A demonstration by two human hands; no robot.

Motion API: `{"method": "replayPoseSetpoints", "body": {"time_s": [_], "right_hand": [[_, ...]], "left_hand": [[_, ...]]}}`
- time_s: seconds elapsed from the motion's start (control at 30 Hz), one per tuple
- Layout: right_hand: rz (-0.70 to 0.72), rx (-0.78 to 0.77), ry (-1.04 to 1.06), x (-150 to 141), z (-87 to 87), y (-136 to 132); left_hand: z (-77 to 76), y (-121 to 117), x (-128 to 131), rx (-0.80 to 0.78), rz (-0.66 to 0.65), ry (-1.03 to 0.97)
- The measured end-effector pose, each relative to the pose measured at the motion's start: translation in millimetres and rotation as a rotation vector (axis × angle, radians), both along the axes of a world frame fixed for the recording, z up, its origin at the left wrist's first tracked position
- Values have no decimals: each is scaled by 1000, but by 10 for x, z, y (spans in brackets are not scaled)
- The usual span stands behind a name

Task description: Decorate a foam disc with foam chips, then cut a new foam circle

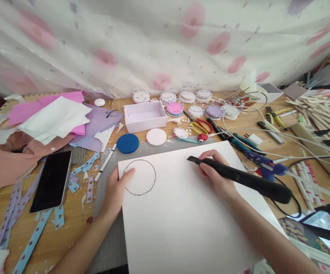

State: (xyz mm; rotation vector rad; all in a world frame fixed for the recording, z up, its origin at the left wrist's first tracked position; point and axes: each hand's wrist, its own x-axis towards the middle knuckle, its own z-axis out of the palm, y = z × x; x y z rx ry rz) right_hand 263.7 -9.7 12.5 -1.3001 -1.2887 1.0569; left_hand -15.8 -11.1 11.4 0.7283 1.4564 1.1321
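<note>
A large white board (179,213) lies tilted over a grey cutting mat (108,243). Near its top left corner a circle outline (155,177) is drawn in dark line. My left hand (118,190) grips the board's left edge, thumb on top inside the circle and the other fingers underneath. In my right hand (214,171) is a long black utility knife (245,180), its dark tip pointing left above the board's upper part. Whether the tip touches the board I cannot tell. A blue disc (127,143) and a pale pink disc (156,136) lie just beyond the board.
Behind stand a white open box (145,117) and several decorated discs (140,96). Scissors (202,126), pliers (276,118) and a blue glue gun (267,166) with cables lie right. Left are a phone (51,182), a white pen (105,162) and paper scraps (55,118).
</note>
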Motion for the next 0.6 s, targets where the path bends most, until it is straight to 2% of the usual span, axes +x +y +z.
{"method": "replayPoseSetpoints", "body": {"time_s": [0.07,0.13,0.33,0.43,0.6], "right_hand": [[33,62,16,-194,87,92],[60,109,58,-424,161,187],[182,53,78,-1084,231,329],[189,37,-3,-1257,200,312],[150,30,-86,-1323,167,300]], "left_hand": [[-34,21,10,105,-33,148],[-66,22,0,146,-78,240],[-143,-38,-43,136,-146,236],[-169,-55,-45,121,-167,209],[-197,-45,-40,147,-191,205]]}}
